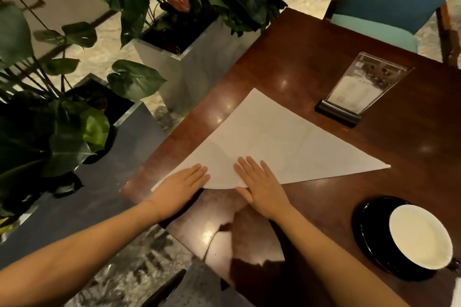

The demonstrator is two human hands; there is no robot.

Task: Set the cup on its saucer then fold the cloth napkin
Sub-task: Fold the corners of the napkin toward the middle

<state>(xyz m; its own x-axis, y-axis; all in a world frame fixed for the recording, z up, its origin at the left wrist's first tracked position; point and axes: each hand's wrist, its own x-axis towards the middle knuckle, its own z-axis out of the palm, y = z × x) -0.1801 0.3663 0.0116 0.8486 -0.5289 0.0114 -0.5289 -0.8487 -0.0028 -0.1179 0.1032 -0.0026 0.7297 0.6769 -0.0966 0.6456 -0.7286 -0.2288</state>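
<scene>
White cloth napkin (pixel 269 142): we see it folded into a flat triangle on the dark brown polished wooden table (pixel 374 197), with its long edge nearest us and its peak toward eleven o'clock.
Left hand (pixel 179 187): lies flat on the napkin's near edge at seven o'clock, fingers straight and together, gripping nothing.
Right hand (pixel 259 187): lies flat just beside it at six o'clock, fingers straight and slightly spread, pressing the crease.
Black cup with a white inside (pixel 421 237): sits on its round black saucer (pixel 366 227) at four o'clock, well apart from the napkin.
Risk: we judge the layers could slip out of line if a palm pushes sideways on the glossy wood. A wide sweep of the right arm could knock the cup.
Edges: the napkin's seven o'clock corner lies near the table's corner, so the cloth could slide off there.
Open room: bare wood runs between napkin and saucer. A clear acrylic menu stand on a black base (pixel 359 90) stands at two o'clock, near the napkin.
</scene>
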